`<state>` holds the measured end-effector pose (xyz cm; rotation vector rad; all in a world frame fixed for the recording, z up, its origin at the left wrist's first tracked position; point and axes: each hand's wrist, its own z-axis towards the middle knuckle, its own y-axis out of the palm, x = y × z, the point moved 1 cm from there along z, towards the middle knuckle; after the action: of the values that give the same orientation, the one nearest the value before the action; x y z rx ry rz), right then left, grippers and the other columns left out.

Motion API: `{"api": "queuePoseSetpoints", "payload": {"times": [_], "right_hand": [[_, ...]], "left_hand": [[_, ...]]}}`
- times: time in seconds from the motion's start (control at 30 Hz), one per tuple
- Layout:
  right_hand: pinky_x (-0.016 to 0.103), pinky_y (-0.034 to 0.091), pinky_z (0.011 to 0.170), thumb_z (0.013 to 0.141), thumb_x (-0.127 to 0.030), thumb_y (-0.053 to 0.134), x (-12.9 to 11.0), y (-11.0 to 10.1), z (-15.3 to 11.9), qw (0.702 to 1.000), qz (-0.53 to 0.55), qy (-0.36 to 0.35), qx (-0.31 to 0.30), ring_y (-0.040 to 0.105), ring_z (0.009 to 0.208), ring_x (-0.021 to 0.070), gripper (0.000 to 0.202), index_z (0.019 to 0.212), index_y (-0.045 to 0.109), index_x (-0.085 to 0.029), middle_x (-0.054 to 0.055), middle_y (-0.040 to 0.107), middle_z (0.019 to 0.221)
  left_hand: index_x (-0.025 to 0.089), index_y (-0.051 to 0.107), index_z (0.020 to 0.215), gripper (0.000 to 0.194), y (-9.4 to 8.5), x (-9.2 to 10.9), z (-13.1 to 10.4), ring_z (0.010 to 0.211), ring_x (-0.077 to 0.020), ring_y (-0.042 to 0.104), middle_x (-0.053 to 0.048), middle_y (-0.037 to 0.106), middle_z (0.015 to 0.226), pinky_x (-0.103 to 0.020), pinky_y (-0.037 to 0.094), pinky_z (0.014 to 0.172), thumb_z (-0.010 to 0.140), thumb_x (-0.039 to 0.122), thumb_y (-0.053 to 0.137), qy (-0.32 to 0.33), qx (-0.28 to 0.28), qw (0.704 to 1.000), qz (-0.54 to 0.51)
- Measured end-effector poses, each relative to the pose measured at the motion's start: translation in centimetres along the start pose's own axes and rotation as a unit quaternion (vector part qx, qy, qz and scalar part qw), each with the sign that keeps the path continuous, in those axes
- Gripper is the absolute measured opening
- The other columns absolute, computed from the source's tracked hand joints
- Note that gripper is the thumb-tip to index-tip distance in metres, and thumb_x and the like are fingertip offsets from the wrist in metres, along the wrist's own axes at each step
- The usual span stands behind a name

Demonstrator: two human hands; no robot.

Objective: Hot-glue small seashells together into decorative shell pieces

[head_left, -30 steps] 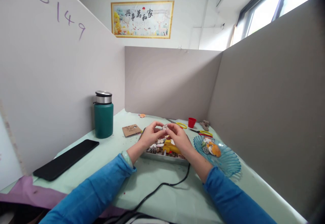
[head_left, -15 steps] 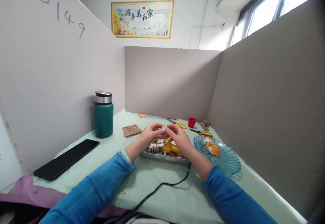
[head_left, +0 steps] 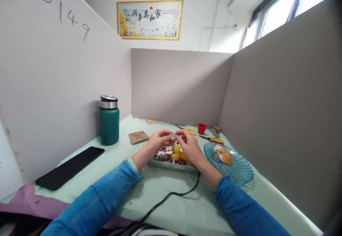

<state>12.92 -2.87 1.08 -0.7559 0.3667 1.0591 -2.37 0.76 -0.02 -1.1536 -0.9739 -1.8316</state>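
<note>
A small whitish piece (head_left: 173, 136) is pinched between the fingertips of my left hand (head_left: 159, 139) and my right hand (head_left: 189, 144); it is too small to name its kind. Both hands hover over a metal tray (head_left: 171, 166) filled with shells and other small bits (head_left: 161, 155). On top of these lies a yellow glue gun (head_left: 177, 154), partly hidden behind my right hand. From the tray's right end a black cord (head_left: 174, 193) runs toward the front edge of the table.
At right stands a blue scalloped glass plate (head_left: 242, 170) with orange and white pieces (head_left: 226, 157). Behind are scissors (head_left: 213, 140), a red cup (head_left: 202, 129) and brown cardboard (head_left: 138, 137). A green bottle (head_left: 109, 125) and black phone-like slab (head_left: 70, 167) are at left. Grey partitions (head_left: 181, 86) surround the table.
My right fingers have shifted slightly, and the small whitish piece shows more between the fingertips. Everything else looks the same.
</note>
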Motion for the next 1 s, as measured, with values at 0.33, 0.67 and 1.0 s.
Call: {"api": "queuePoseSetpoints", "payload": {"times": [0.33, 0.67, 1.0], "right_hand": [[0.028, 0.041, 0.065, 0.083, -0.023, 0.046, 0.53, 0.38, -0.35, 0.994, -0.092, -0.063, 0.01, 0.055, 0.071, 0.0166, 0.013, 0.085, 0.058, -0.02, 0.003, 0.062, 0.081], [0.027, 0.039, 0.063, 0.082, -0.022, 0.048, 0.18, 0.52, -0.56, 0.985, -0.148, -0.093, 0.01, 0.056, 0.071, 0.0167, 0.011, 0.085, 0.058, -0.019, 0.004, 0.063, 0.081], [0.026, 0.038, 0.063, 0.083, -0.024, 0.047, 0.17, 0.59, -0.74, 0.977, -0.189, -0.1, 0.019, 0.056, 0.069, 0.0161, 0.012, 0.085, 0.058, -0.02, 0.004, 0.063, 0.082]], "left_hand": [[0.013, 0.06, 0.091, 0.03, -0.03, -0.22, 0.05, 0.063, -0.0089, 0.055, -0.004, 0.061, 0.085, -0.025, 0.046, 0.062, 0.067, 0.03, 0.068, 0.057, 0.007, 0.995, 0.076], [0.013, 0.06, 0.088, 0.026, 0.34, 0.08, -0.1, 0.062, -0.0101, 0.054, -0.003, 0.061, 0.08, -0.023, 0.044, 0.061, 0.071, 0.032, 0.063, 0.087, 0.024, 0.983, 0.162], [0.013, 0.06, 0.088, 0.026, 0.26, -0.14, 0.08, 0.064, -0.012, 0.055, -0.002, 0.061, 0.072, -0.024, 0.044, 0.062, 0.071, 0.033, 0.062, 0.105, 0.016, 0.975, 0.194]]}}
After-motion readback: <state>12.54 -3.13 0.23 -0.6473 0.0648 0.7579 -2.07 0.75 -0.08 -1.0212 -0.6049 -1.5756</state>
